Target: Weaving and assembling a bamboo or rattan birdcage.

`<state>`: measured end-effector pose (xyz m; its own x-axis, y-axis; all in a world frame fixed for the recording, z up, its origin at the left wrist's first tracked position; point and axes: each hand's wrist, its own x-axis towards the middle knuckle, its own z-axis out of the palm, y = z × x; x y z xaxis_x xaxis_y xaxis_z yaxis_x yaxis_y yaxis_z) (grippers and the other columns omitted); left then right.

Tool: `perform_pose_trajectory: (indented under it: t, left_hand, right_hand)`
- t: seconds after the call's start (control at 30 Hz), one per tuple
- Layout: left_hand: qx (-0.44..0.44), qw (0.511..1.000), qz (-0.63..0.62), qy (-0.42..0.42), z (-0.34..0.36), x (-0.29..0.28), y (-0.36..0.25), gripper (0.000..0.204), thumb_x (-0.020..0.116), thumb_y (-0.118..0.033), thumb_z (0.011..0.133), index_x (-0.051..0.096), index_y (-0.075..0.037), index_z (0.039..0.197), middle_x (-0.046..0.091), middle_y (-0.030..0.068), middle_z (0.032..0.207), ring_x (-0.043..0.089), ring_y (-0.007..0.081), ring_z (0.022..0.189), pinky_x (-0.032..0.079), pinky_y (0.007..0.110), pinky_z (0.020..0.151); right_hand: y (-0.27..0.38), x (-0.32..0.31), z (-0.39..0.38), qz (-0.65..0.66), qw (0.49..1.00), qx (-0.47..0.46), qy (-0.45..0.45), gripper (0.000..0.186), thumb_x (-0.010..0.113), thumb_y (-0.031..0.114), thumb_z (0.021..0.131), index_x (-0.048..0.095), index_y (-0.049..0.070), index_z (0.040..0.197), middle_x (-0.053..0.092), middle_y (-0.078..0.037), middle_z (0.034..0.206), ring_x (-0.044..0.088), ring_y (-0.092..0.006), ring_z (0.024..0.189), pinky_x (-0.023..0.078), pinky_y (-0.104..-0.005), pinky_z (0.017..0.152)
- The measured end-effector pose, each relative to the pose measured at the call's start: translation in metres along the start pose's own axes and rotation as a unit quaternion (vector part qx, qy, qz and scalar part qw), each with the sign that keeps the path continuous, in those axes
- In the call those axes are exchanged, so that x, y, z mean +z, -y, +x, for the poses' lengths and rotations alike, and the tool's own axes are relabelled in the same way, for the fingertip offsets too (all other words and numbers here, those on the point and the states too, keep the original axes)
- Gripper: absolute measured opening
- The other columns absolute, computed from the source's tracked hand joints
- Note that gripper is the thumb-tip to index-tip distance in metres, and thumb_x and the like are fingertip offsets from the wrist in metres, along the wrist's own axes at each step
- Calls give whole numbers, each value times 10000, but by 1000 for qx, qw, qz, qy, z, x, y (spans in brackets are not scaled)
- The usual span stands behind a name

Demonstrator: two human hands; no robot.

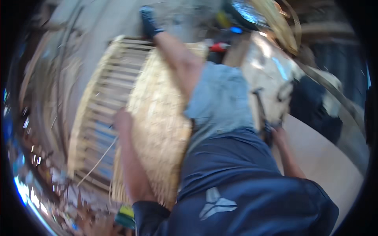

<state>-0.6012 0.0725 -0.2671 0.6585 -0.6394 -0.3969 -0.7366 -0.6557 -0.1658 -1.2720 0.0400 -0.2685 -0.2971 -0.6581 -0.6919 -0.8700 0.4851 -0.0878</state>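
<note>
A pale woven bamboo panel [153, 118] lies along my left side under my bare leg, beside an open slatted section [106, 90]. My left hand [122, 120] is at the border between them; its fingers are blurred, so I cannot tell what they grip. A thin pale strand [98, 157] runs diagonally below that hand. To the right of my shorts, my right hand [276, 130] is closed on a dark long-handled tool [260, 108], blurred, whose kind I cannot make out.
A pale board [323, 149] lies at my right, near a dark heap [315, 102]. A red object [218, 47] and yellowish bamboo strips [281, 27] are at the top. Long strips [43, 86] and scattered scraps [82, 212] lie at the left.
</note>
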Motion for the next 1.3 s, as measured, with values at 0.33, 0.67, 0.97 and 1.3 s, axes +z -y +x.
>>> perform_pose_trajectory:
  t: [0.33, 0.67, 0.97, 1.3]
  left_hand:
    - [17, 998, -40, -43, -11, -41, -33, 273, 470, -87, 841, 631, -21, 1052, 587, 198, 1096, 583, 379, 1014, 478, 453, 863]
    - [5, 999, -38, 38, 32, -15, -77, 283, 443, -120, 892, 611, 0, 1086, 577, 184, 1169, 588, 339, 1027, 451, 423, 904]
    - [12, 997, -33, -68, -77, -63, 48, 247, 499, -101, 853, 634, -36, 1050, 614, 121, 1010, 606, 307, 916, 489, 435, 831]
    - [-167, 979, -112, -24, -152, -83, 89, 234, 574, -288, 869, 653, -70, 901, 651, 148, 865, 626, 336, 826, 484, 446, 724]
  right_hand:
    - [48, -22, -46, -2, 997, -74, -34, 259, 593, 227, 804, 618, 13, 947, 610, -124, 695, 609, -236, 638, 455, -366, 571]
    - [134, -110, -49, 206, 911, -265, -239, 233, 526, 148, 944, 582, 56, 1151, 473, 52, 647, 395, -25, 523, 308, -204, 450]
    - [316, -96, -83, 229, 859, -274, 366, 312, 620, 226, 821, 622, -9, 1027, 625, -49, 733, 494, -69, 452, 424, -197, 432]
    - [310, -59, -81, 283, 737, -165, 591, 588, 660, 312, 764, 483, -40, 1201, 598, -145, 955, 621, -270, 847, 500, -375, 775]
